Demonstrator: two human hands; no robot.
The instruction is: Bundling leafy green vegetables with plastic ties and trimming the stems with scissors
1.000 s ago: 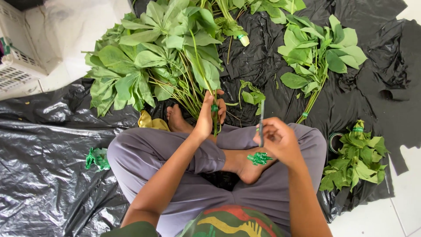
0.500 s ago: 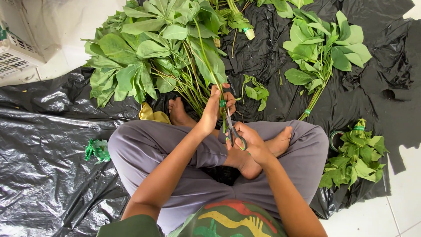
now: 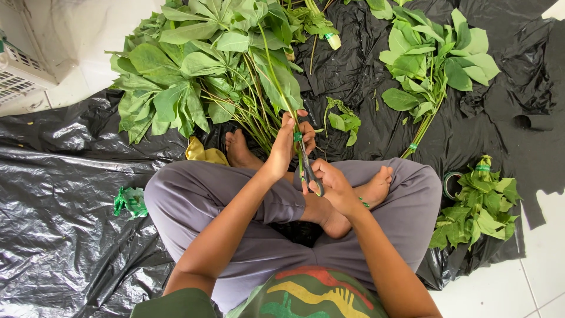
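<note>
1. The left hand (image 3: pixel 287 143) has its fingers clamped around a thin bunch of stems (image 3: pixel 276 76), just above a green band on them.
2. That bunch rises from the hand toward the top of the view, with its leaves lying over the big leaf pile (image 3: pixel 194 65).
3. The right hand (image 3: pixel 331 184) sits just below and beside the left, with its fingers closed on the handles of the scissors (image 3: pixel 307 168).
4. The scissor blades point up at the stem ends under the left hand; whether they touch the stems cannot be told.
5. Both hands work above the person's crossed legs in grey trousers (image 3: pixel 194 203), and 2 bare feet show beside them.
6. The person sits on black plastic sheeting (image 3: pixel 65 194) spread over the floor.
7. A second leaf bundle (image 3: pixel 435 65), tied with a green band, lies to the upper right, well apart from the hands.
8. A third, smaller bundle (image 3: pixel 479 203) rests by the right knee, just beside a tape roll (image 3: pixel 449 184).
9. A few loose leaves (image 3: pixel 342 121) lie near the hands, and green scraps (image 3: pixel 130 200) sit by the left knee.
10. A white basket (image 3: pixel 17 70) stands at the far left edge.
</note>
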